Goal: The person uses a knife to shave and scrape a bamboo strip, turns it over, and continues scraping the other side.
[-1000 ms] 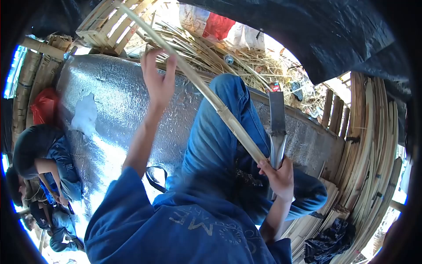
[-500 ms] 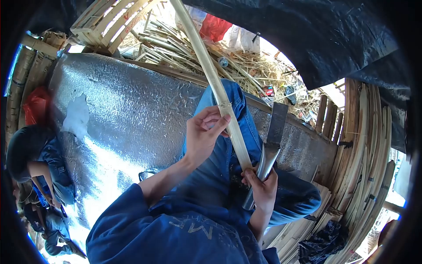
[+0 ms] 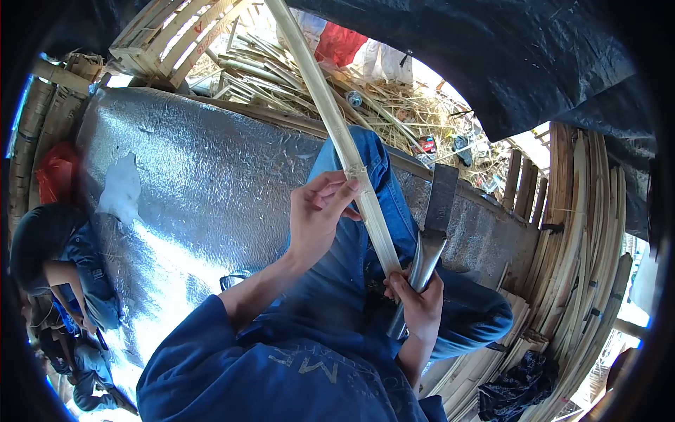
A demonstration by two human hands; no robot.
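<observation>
A long, pale bamboo strip (image 3: 327, 105) slants from the top of the view down across my raised knee. My left hand (image 3: 316, 218) pinches it at the rough node, thumb on the near edge and fingers curled. Lower down, my right hand (image 3: 420, 299) is wrapped round the shiny tubular metal handle of a machete (image 3: 441, 200). Its dark, broad, square-ended blade points away from me, to the right of the strip. The thumb side of that same hand also touches the strip's lower end. Some right-hand fingers are hidden behind the handle.
Silvery foil-like sheeting (image 3: 211, 162) covers the surface around me. Bundled bamboo slats (image 3: 576, 232) stand at the right; loose strips (image 3: 267, 77) and a wooden crate (image 3: 165, 46) lie beyond. Another person (image 3: 63, 267) sits at the left. Black plastic (image 3: 506, 56) hangs overhead.
The strip and my left hand have shifted slightly left in view, with the hand still at the node. My right hand keeps its hold on the machete.
</observation>
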